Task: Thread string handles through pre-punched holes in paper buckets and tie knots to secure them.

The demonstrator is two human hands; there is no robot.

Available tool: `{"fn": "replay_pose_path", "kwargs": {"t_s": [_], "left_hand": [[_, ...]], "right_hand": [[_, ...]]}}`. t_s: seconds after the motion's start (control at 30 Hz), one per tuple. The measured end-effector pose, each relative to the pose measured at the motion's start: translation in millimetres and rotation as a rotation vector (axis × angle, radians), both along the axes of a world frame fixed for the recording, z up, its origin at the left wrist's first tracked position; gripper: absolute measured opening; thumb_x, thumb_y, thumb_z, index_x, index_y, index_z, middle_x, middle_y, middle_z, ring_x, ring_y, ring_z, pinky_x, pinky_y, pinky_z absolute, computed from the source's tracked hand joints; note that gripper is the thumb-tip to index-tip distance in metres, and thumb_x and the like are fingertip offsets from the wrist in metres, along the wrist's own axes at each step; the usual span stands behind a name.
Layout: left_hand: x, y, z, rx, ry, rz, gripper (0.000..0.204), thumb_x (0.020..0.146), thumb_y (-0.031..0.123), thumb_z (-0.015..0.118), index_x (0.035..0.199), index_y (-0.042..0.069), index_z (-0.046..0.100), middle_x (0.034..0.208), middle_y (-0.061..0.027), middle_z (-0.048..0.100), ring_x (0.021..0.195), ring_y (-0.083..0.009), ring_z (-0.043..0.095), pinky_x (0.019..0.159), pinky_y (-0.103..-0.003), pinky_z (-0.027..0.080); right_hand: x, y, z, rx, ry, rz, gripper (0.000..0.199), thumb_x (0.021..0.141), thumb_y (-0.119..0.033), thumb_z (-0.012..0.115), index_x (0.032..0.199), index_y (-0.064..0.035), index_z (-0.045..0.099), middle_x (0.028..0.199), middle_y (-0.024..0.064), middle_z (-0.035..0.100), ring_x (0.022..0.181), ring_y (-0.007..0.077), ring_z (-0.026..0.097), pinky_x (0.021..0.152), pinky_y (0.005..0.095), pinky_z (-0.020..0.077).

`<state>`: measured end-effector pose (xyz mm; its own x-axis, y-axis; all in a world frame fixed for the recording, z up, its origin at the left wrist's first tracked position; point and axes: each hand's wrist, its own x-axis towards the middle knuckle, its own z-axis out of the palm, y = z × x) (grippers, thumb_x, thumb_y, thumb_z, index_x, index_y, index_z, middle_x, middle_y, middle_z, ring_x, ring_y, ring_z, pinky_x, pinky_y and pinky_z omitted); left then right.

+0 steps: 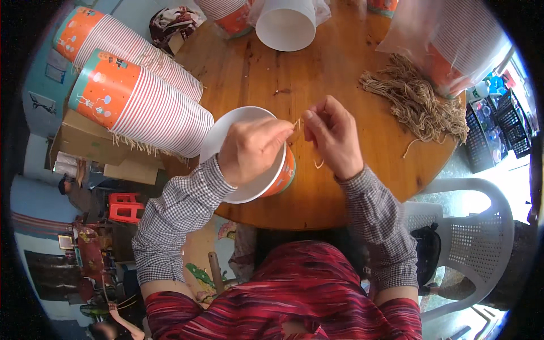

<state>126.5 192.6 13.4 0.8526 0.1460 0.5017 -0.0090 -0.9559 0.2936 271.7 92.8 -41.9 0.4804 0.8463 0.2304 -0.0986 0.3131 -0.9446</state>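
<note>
Over round wooden table (317, 192) | both hands pinch thin tan string (298, 121) | white-lined orange cup (241, 119)

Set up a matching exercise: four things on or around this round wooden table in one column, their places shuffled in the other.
1. White-and-orange paper cup
2. Pile of tan string pieces
3. Long stacks of orange paper cups
4. White plastic chair

A. table's right side
B. lying at the left
C. under the left hand
D. beyond the table's right edge

Pairs: 1-C, 2-A, 3-B, 4-D
</note>
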Motion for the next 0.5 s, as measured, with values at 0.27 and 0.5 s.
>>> {"fn": "replay_pose_path", "kwargs": {"t_s": [0.27,0.5], "left_hand": [[-0.7,-12.6,30.6,-1.087,0.163,0.088,0.027,0.091,0.014,0.061,0.110,-0.005,0.058,0.095,-0.0086,0.068,0.064,-0.0080,0.062,0.053,-0.018,0.047],[-12.6,-49.8,9.3,-0.813,-0.096,0.034,0.009,0.088,0.007,0.062,0.088,-0.001,0.058,0.081,-0.0088,0.066,0.064,-0.0136,0.065,0.057,-0.026,0.050]], "right_hand": [[16.0,-19.1,72.4,-0.133,-0.216,0.307,0.016,0.092,-0.015,0.058,0.091,0.0003,0.055,0.068,0.0026,0.058,0.047,0.0060,0.051,0.040,0.0214,0.0416],[8.7,-43.9,88.1,-0.170,-0.349,0.330,0.013,0.088,-0.005,0.057,0.099,-0.0007,0.052,0.066,0.0008,0.053,0.053,0.0040,0.050,0.046,0.0200,0.0389]]}}
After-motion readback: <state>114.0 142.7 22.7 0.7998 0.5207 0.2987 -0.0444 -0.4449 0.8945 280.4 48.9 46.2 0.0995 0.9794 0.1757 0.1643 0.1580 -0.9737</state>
